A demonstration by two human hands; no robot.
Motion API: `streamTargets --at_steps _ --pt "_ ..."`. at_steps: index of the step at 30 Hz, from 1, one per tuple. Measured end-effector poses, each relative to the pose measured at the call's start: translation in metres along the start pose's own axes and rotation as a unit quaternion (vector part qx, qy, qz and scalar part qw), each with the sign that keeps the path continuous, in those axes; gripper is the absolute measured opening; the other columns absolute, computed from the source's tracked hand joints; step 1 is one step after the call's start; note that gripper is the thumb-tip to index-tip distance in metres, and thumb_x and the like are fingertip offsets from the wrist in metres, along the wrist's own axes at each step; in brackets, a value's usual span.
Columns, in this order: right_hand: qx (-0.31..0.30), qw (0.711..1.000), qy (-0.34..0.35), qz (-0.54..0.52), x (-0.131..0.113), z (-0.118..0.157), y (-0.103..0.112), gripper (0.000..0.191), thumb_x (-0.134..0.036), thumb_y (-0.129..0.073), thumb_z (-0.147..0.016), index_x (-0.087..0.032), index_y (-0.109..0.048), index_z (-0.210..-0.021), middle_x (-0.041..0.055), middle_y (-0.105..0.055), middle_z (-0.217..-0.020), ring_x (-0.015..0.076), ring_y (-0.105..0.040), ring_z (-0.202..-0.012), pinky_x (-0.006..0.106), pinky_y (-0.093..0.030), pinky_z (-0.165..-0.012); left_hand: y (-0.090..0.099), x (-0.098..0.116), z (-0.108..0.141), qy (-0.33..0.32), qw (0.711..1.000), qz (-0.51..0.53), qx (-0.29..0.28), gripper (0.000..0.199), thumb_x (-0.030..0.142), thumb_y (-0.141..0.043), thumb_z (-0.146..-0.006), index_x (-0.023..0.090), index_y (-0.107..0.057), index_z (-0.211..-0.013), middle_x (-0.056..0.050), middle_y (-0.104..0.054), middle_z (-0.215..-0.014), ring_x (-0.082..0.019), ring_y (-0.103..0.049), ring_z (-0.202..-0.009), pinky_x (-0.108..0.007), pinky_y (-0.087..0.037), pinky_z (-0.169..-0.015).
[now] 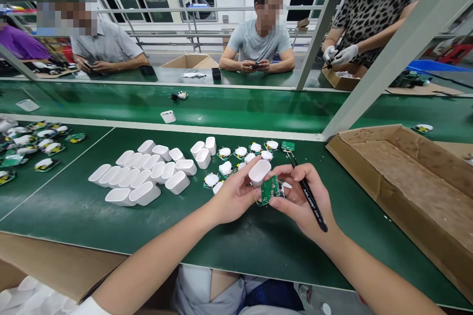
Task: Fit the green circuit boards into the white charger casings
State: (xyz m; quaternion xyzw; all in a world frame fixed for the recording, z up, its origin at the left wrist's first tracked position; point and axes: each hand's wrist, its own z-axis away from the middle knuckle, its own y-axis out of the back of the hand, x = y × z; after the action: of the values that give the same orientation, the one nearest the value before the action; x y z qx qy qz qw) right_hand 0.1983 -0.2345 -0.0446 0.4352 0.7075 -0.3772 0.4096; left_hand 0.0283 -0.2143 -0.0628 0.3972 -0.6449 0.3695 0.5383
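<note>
My left hand (234,197) grips a white oval plastic cup (259,172), its open end facing me. Beside the cup, and close against it, a green circuit board (270,190) is pinched in my right hand (305,194). Black tweezers (312,202) also rest in my right hand, tips pointing away from me. Just beyond my hands lie several boards with white tops (225,168). Left of them, rows of white cups (140,172) stand on the green table (236,246). A small green board (287,146) lies near the tweezers' tips.
An open cardboard box (399,197) takes up the right side. More boards (44,145) are heaped at the far left. Behind a metal frame (362,74) runs a green belt (229,108) with a few parts. People work across it.
</note>
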Motion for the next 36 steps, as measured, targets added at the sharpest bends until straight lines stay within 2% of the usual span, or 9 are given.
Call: streamTargets --at_steps 3,7,12,16,19,25,30,36 --pt "0.021 1.0 0.012 0.009 -0.004 -0.003 0.001 0.042 -0.017 -0.075 -0.076 -0.025 -0.035 -0.083 0.0001 -0.062 -0.101 0.0172 -0.062 -0.094 0.031 -0.057 -0.076 0.001 -0.002 -0.003 0.001 0.999 0.03 0.021 0.055 0.033 -0.075 -0.068 0.021 -0.056 -0.118 -0.009 -0.055 -0.127 -0.022 -0.057 -0.111 -0.033 -0.051 -0.09" --pt "0.054 0.994 0.083 0.044 -0.01 -0.006 0.004 0.044 -0.017 -0.078 -0.073 -0.025 -0.036 -0.083 0.0001 -0.063 -0.101 0.0202 -0.063 -0.098 0.036 -0.056 -0.082 0.001 0.0 -0.004 0.008 0.999 0.027 0.036 0.05 0.02 -0.081 -0.057 0.02 -0.059 -0.102 -0.005 -0.057 -0.113 -0.017 -0.06 -0.094 -0.03 -0.055 -0.082" --pt "0.043 0.981 0.126 0.139 -0.002 0.001 0.006 0.046 -0.016 -0.079 -0.072 -0.026 -0.036 -0.083 0.0016 -0.063 -0.104 0.0239 -0.063 -0.098 0.043 -0.051 -0.086 -0.003 0.002 -0.001 -0.005 1.0 0.017 -0.005 0.044 0.012 -0.079 -0.06 0.021 -0.056 -0.096 -0.002 -0.051 -0.105 -0.013 -0.058 -0.091 -0.025 -0.054 -0.081" --pt "0.012 0.971 0.141 0.195 0.006 0.006 0.006 0.047 -0.013 -0.079 -0.072 -0.026 -0.035 -0.086 0.0031 -0.062 -0.109 0.0242 -0.061 -0.101 0.042 -0.05 -0.086 -0.005 0.001 0.002 -0.004 1.0 0.005 -0.008 0.044 0.012 -0.078 -0.061 0.021 -0.054 -0.097 -0.002 -0.048 -0.104 -0.013 -0.056 -0.093 -0.025 -0.053 -0.084" --pt "0.011 0.963 0.153 0.221 0.007 0.006 0.005 0.046 -0.014 -0.077 -0.073 -0.026 -0.035 -0.085 0.0038 -0.062 -0.109 0.0237 -0.06 -0.102 0.04 -0.05 -0.085 -0.005 0.0 0.003 -0.011 1.0 -0.007 -0.008 0.043 0.014 -0.077 -0.063 0.022 -0.054 -0.099 -0.003 -0.047 -0.106 -0.014 -0.055 -0.094 -0.027 -0.053 -0.085" --pt "-0.009 0.954 0.179 0.242 0.008 0.005 0.003 0.041 -0.014 -0.074 -0.077 -0.026 -0.036 -0.084 0.0044 -0.063 -0.108 0.0227 -0.062 -0.097 0.042 -0.05 -0.085 -0.005 -0.001 0.006 -0.016 0.999 -0.041 -0.01 0.041 0.013 -0.076 -0.065 0.024 -0.057 -0.099 -0.002 -0.045 -0.102 -0.014 -0.054 -0.093 -0.027 -0.054 -0.086" --pt "-0.024 0.945 0.211 0.25 0.009 0.004 0.004 0.04 -0.018 -0.074 -0.078 -0.025 -0.035 -0.085 0.0046 -0.064 -0.11 0.0231 -0.062 -0.102 0.045 -0.049 -0.092 -0.007 0.0 0.007 -0.009 0.999 -0.039 -0.005 0.043 0.012 -0.076 -0.063 0.022 -0.057 -0.101 -0.003 -0.046 -0.104 -0.015 -0.053 -0.095 -0.029 -0.055 -0.084" --pt "-0.033 0.951 0.22 0.214 0.013 0.005 0.003 0.041 -0.016 -0.072 -0.079 -0.026 -0.033 -0.087 0.0045 -0.062 -0.112 0.0213 -0.061 -0.103 0.038 -0.051 -0.087 -0.011 0.003 0.006 -0.011 1.0 -0.019 -0.013 0.04 0.007 -0.074 -0.062 0.021 -0.055 -0.095 0.0 -0.045 -0.099 -0.013 -0.053 -0.092 -0.026 -0.054 -0.082"
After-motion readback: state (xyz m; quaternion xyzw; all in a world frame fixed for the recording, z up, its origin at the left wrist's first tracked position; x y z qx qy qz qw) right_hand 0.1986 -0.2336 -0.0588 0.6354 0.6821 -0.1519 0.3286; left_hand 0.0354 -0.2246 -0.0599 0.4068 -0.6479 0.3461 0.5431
